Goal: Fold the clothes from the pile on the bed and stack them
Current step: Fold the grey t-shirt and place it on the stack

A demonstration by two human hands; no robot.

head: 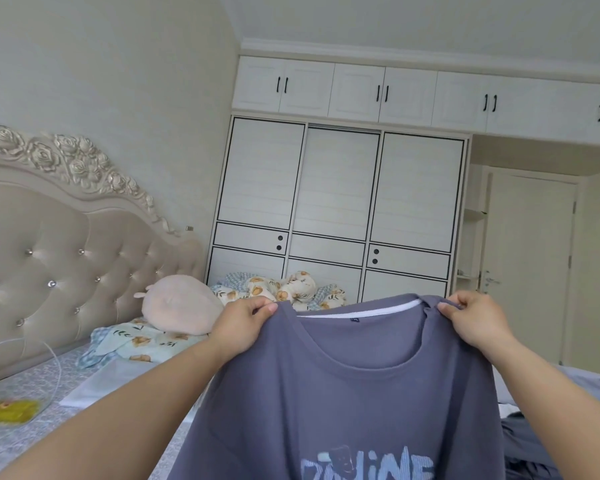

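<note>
A grey-purple T-shirt (pixel 354 403) with pale blue lettering on its chest and a white inner neck band hangs spread in front of me, above the bed (pixel 32 441). My left hand (pixel 243 323) pinches its left shoulder. My right hand (pixel 475 320) pinches its right shoulder at the same height. Grey and dark garments of the pile (pixel 541 445) lie at the lower right, partly hidden behind the shirt and my right arm.
A tufted headboard (pixel 59 258) stands at the left. A pink plush toy (pixel 181 306), a floral pillow (pixel 136 341) and a crumpled floral quilt (pixel 284 285) lie at the bed's far side. A yellow object (pixel 7 410) and a white cable (pixel 58 368) lie on the left. White wardrobe (pixel 336 209) behind.
</note>
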